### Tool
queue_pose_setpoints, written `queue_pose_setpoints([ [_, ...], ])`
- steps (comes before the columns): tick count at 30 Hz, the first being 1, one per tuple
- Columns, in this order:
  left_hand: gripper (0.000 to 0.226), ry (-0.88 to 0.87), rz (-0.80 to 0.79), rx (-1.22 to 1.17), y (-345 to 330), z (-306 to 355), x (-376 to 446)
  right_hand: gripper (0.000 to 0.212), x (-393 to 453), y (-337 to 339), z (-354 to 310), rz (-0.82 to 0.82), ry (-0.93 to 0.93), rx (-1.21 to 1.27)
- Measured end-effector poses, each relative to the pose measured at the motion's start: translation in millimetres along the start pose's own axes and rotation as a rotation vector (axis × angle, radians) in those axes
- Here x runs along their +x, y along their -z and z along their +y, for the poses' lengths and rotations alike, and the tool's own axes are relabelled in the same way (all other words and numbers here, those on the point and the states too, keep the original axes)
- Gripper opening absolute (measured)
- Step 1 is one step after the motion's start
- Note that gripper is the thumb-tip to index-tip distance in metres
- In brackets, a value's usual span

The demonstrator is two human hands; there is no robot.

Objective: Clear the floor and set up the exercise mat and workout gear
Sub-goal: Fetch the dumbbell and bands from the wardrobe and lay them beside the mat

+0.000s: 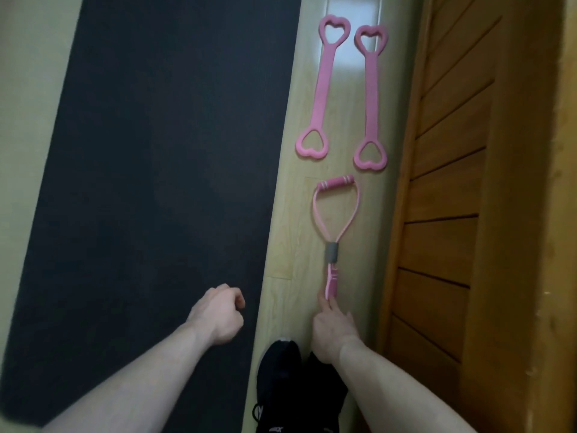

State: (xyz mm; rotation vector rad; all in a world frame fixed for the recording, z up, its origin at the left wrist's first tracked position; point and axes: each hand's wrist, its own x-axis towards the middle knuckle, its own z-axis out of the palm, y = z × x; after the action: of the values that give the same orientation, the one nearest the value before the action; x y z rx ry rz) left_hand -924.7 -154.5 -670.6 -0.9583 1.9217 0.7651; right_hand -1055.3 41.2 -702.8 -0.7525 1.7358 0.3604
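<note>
Black exercise mat (150, 182). Pink heart-loop bands (321, 89). Pink figure-eight pull band (335, 210), grey centre sleeve, white-striped grips. Pale wood-grain floor (290, 245). Black shoe (278, 379). Orange-brown slatted door (446, 182).

- A pale, light-grained wooden plank floor (290, 232) runs from the bottom of the view to the top.
- Right of this floor stands an orange-brown wooden louvred door (449, 189) with slanting horizontal slats.
- Right of the door rises its plain orange-brown wooden frame (530, 214).
- A bright, whitish patch of reflected light (349, 54) lies on the floor's far end, near the door's base.
</note>
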Motion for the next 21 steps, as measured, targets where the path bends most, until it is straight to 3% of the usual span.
queue_pose_setpoints([
  [7,0.043,-0.025,-0.015,-0.035,13.0,25.6,-46.5,0.079,-60.8,19.8,1.3,0.087,0.029,0.219],
  [13,0.04,-0.057,0.03,-0.047,72.8,69.2,-132.9,0.077,-180.1,71.8,2.7,0.25,0.041,0.408],
  [21,0.043,-0.119,0.098,0.017,173.1,108.6,-323.9,0.073,-375.9,154.5,-11.0,0.343,0.069,0.401],
])
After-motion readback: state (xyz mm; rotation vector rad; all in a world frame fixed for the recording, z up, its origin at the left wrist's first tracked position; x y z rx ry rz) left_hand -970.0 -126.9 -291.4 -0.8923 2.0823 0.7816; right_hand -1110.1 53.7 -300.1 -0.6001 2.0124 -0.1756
